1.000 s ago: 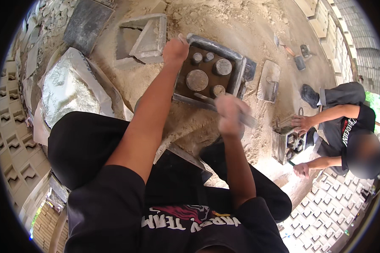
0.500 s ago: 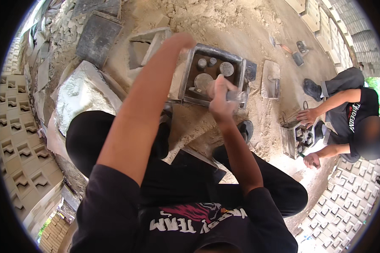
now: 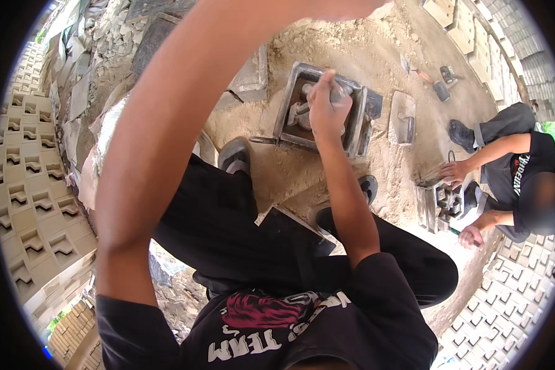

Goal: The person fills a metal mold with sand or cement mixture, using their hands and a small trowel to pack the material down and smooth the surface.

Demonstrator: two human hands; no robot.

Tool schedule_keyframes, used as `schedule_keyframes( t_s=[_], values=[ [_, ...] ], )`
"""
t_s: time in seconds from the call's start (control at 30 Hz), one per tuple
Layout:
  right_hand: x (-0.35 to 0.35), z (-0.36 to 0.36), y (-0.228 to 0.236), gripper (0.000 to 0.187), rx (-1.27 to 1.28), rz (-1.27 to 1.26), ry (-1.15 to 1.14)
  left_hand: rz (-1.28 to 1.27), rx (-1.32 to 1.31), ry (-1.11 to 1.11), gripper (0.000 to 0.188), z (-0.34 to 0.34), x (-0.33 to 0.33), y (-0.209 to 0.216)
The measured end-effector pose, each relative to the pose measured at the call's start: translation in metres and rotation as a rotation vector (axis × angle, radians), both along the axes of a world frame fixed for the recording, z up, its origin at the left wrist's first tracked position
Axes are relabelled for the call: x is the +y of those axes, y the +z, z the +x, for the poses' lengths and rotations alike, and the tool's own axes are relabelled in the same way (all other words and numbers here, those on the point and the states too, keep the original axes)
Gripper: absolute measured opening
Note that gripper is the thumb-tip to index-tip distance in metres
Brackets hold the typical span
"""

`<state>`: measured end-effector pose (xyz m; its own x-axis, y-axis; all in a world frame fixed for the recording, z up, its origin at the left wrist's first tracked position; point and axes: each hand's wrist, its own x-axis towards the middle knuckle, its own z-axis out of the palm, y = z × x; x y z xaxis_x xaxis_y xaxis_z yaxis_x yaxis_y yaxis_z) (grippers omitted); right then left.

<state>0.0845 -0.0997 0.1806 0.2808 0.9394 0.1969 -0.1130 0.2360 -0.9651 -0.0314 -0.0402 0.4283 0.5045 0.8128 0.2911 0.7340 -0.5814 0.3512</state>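
Observation:
A square dark casting frame (image 3: pixel 282 116) lies on the sandy ground in front of me. Inside it, several grey round pieces and a bar-like pattern (image 3: pixel 301 117) rest on brown sand, partly covered by my hand. My right hand (image 3: pixel 328 111) is closed above the frame's right half, around a blurred greyish, partly see-through thing whose kind I cannot make out. My left arm reaches far across the view. My left hand (image 3: pixel 354 8) is at the top edge, beyond the frame; its fingers are blurred and cut off.
A grey tray with a handle (image 3: pixel 402 118) lies right of the frame. Farther off are a small trowel (image 3: pixel 438 88) and a dark cup-like piece (image 3: pixel 449 74). At right a co-worker (image 3: pixel 502 166) handles another mould box (image 3: pixel 441 206). Moulded blocks (image 3: pixel 34 179) stand at left.
My left hand has swung up and to the right, from beside the frame's upper left corner to the top edge. My right hand has risen slightly over the frame, still closed.

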Motion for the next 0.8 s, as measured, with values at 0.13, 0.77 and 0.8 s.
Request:
schedule_keyframes(
  t_s=[0.13, 0.77, 0.8],
  values=[
    [0.004, -0.002, -0.030, 0.052, -0.122, 0.020, -0.127, 0.053, 0.050, 0.018, 0.041, -0.008, 0.020, -0.051],
    [0.008, -0.004, 0.013, 0.039, 0.216, -0.003, -0.164, -0.237, 0.107, -0.357, 0.024, -0.060, 0.031, -0.059],
    [0.009, -0.005, -0.007, 0.040, 0.068, 0.001, -0.173, -0.192, 0.099, -0.378, 0.022, -0.060, 0.034, -0.067]
  ],
)
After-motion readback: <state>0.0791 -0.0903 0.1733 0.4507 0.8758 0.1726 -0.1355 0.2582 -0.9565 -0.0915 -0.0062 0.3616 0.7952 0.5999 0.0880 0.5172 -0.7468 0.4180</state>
